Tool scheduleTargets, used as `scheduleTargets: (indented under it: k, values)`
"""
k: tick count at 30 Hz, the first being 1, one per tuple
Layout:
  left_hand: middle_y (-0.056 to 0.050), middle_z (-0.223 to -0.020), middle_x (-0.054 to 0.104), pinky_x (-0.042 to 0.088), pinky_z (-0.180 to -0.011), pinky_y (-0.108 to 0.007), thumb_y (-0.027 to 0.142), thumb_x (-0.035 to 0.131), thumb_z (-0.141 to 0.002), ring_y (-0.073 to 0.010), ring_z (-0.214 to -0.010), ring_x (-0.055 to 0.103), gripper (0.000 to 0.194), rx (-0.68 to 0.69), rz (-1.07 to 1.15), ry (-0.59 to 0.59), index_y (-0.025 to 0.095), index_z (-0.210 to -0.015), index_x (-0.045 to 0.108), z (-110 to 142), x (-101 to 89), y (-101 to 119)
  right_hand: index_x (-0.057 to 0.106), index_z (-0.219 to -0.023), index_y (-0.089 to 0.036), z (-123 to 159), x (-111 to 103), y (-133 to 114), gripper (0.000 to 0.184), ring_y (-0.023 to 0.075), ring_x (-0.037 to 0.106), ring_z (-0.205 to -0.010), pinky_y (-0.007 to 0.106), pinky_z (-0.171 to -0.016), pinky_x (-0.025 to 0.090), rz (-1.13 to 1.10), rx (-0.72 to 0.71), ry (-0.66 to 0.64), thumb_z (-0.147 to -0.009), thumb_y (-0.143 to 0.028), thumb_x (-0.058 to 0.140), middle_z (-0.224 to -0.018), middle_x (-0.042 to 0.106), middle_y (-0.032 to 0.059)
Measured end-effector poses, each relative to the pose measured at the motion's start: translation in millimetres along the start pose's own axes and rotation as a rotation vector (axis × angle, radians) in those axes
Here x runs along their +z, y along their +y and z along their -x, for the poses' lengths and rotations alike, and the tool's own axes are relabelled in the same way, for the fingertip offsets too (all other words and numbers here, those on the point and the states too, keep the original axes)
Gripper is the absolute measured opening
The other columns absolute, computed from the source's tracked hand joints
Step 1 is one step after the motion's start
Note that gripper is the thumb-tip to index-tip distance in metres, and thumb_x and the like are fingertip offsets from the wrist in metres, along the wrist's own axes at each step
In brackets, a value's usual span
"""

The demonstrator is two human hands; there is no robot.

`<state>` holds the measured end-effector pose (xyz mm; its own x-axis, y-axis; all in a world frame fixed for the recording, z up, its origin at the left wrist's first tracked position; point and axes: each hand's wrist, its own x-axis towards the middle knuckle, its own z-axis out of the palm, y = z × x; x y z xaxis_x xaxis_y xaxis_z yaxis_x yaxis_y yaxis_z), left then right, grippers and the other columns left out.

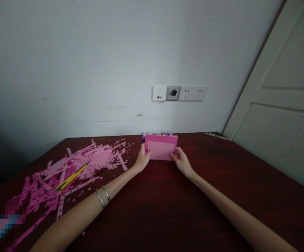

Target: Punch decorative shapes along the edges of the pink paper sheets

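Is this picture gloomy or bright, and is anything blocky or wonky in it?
Head view: gloomy, wall grey, far left darkest; head view, lower left: coarse pixel squares hide detail; head view, right: the door slants, perhaps from lens stretch; head view, middle: the pink card between left hand and right hand looks fairly sharp.

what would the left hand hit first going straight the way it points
Beyond the pink card the left hand holds, probably the small purple items behind it, though depth is unclear.
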<state>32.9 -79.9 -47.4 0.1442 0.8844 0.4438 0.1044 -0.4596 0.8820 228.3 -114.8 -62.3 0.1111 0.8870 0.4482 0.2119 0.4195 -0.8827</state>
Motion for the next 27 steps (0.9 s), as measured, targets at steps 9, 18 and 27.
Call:
scheduleTargets:
  k: [9,18,27]
  values:
    - [-0.006,-0.096,0.059,0.044,-0.079,-0.029,0.024,0.047,-0.081,-0.0166,-0.089,0.056,0.019,0.052,-0.191,-0.108,0.017,-0.098,0.045,2,-12.7,0,0.055,-0.087,-0.016,5,-14,-4,0.022,0.0169,0.056,-0.072,0.03,-0.069,0.046,0.242,-0.03,-0.048,-0.08,-0.035,0.048,-0.081,0.061,0.0044]
    - [-0.01,-0.097,0.063,0.049,-0.075,-0.029,0.011,0.05,-0.071,-0.0177,-0.087,0.061,0.026,-0.201,-0.013,-0.152,0.012,-0.097,0.049,0,-16.8,20,0.059,-0.085,-0.014,1,-14,-21,0.018,0.0171,0.061,-0.074,0.029,-0.071,0.048,0.045,0.124,0.005,-0.069,-0.024,0.058,-0.083,0.066,0.0073]
    - [-0.013,-0.1,0.062,0.046,-0.045,-0.021,0.011,0.053,-0.063,-0.0155,-0.059,0.062,0.058,-0.346,-0.404,-0.422,0.01,-0.119,0.037,17,-20.1,30,0.064,-0.096,-0.009,12,-14,-23,0.033,0.0146,0.06,-0.059,0.022,-0.052,0.044,0.247,0.391,-0.222,-0.064,-0.009,0.055,-0.071,0.067,0.0052]
